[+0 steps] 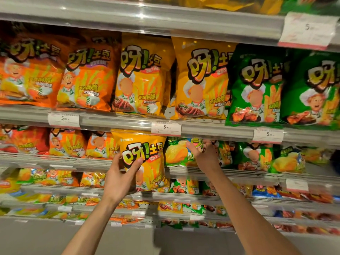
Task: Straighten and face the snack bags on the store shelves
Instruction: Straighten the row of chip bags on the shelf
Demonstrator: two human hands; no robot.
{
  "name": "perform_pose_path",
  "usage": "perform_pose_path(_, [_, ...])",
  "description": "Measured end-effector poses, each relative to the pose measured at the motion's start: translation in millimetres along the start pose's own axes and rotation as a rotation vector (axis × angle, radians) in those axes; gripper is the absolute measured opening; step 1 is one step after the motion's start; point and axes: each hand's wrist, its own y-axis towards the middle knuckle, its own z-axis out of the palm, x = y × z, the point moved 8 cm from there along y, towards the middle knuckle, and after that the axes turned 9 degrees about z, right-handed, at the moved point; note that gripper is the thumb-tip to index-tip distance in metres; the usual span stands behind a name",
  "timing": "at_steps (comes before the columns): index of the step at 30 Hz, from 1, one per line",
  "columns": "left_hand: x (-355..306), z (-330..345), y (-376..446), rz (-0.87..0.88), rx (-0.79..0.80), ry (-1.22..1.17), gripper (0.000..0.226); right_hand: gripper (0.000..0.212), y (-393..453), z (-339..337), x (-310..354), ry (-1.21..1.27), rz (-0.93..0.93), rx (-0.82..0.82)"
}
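So both forearms reach up from the bottom of the frame: the left hand has thumb and fingers wrapped around the lower left of a yellow chip bag, held upright out in front of the shelves, label facing out, long axis vertical. Further in, the right hand pinches a green chip bag sitting on the shelf under the 5.90 price tag.
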Motion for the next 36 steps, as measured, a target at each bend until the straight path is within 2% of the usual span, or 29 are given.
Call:
perform_pose_path(2, [0.6, 1.5, -0.4, 0.007, 0.009, 0.004, 0.049, 0.030, -8.4, -4.9, -4.0, -0.013, -0.045, 0.010])
perform_pose_path(4, [3.1, 5.1, -1.1, 0.005, 0.025, 0.013, 0.050, 0.012, -19.8, -10.0, -14.0, 0.000, -0.026, 0.052])
perform_pose_path(12, [1.9, 40.9, -1.0, 0.028, 0.092, 0.016, 0.055, 0.048, -50.8, -76.5, -67.7, 0.037, 0.128, 0.006])
perform_pose_path(14, [-1.7, 56.9, -0.8, 0.027, 0.121, 0.024, 0.056, 0.047, -56.6, -91.9, -80.2, 0.058, 0.160, -0.032])
perform_pose_path(17, [-11.4, 83.7, 1.5, 0.037, 0.149, 0.044, 0.043, 0.044, -60.4, -109.3, -94.3, 0.093, 0.182, -0.099])
perform_pose_path(21, [-28.6, 115.0, 13.3, 0.066, 0.145, 0.034, 0.056, 0.041, -60.8, -115.5, -103.3, 0.100, 0.204, -0.116])
perform_pose_path(24, [-38.8, 127.5, 25.7, 0.091, 0.100, 0.051, 0.042, 0.033, -60.0, -116.7, -104.7, 0.099, 0.221, -0.121])
perform_pose_path(27, [-45.6, 137.1, 32.5, 0.101, 0.085, 0.081, 0.049, 0.032, -56.5, -118.2, -108.1, 0.106, 0.231, -0.125])
perform_pose_path(29, [-45.5, 141.1, 32.9, 0.092, 0.129, 0.089, 0.055, 0.035, -53.8, -117.1, -111.4, 0.109, 0.239, -0.123])
perform_pose_path(33, [-35.2, 148.1, 23.1, 0.063, 0.334, 0.005, 0.066, 0.039, -49.8, -115.0, -114.2, 0.110, 0.249, -0.129])
perform_pose_path(36, [-32.8, 146.8, 19.9, 0.067, 0.369, 0.011, 0.071, 0.036, -49.5, -115.2, -114.7, 0.122, 0.263, -0.119])
